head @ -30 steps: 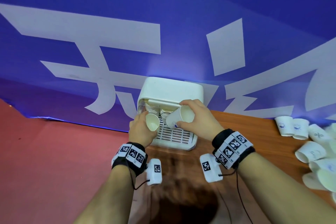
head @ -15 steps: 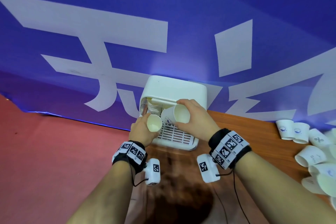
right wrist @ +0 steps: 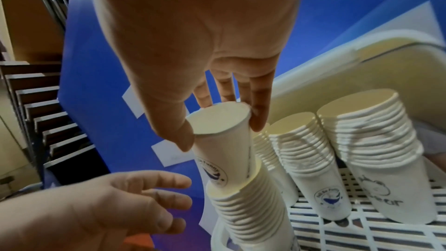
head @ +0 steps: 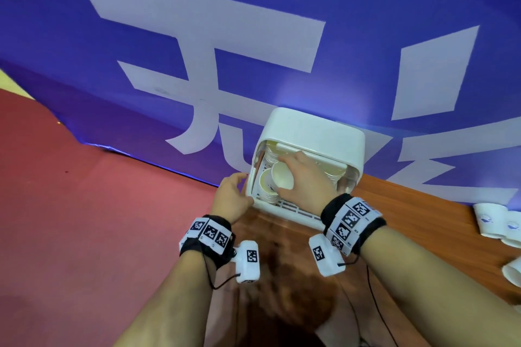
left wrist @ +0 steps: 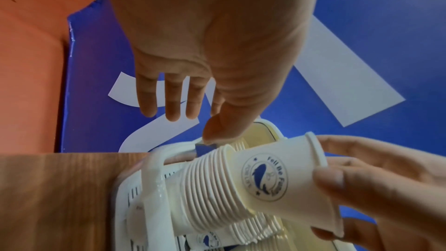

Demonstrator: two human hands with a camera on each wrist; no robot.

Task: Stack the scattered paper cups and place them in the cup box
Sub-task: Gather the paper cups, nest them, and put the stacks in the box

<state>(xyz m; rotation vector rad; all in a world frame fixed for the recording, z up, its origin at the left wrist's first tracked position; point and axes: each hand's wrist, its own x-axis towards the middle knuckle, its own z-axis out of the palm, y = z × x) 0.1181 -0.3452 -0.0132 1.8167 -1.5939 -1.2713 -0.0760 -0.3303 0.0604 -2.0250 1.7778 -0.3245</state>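
While the right hand (head: 303,180) grips a cup (right wrist: 223,140) by its rim, the cup's bottom sits partly inside a stack (right wrist: 243,203) in the box (head: 313,132).
The left hand (head: 232,197) is relaxed with loose fingers, holds nothing, and lies just beside the box's left wall. More stacks (right wrist: 376,152) stand on the slotted floor of the box. The box stands on a table (head: 423,211), in front of a blue banner (head: 253,36). Loose cups (head: 492,220) lie on the table, well apart on the right.

Brown wooden table (head: 417,222) lower right of frame: white cup box (head: 315,132) at its far-left end, loose paper cups (head: 489,220) at right edge.
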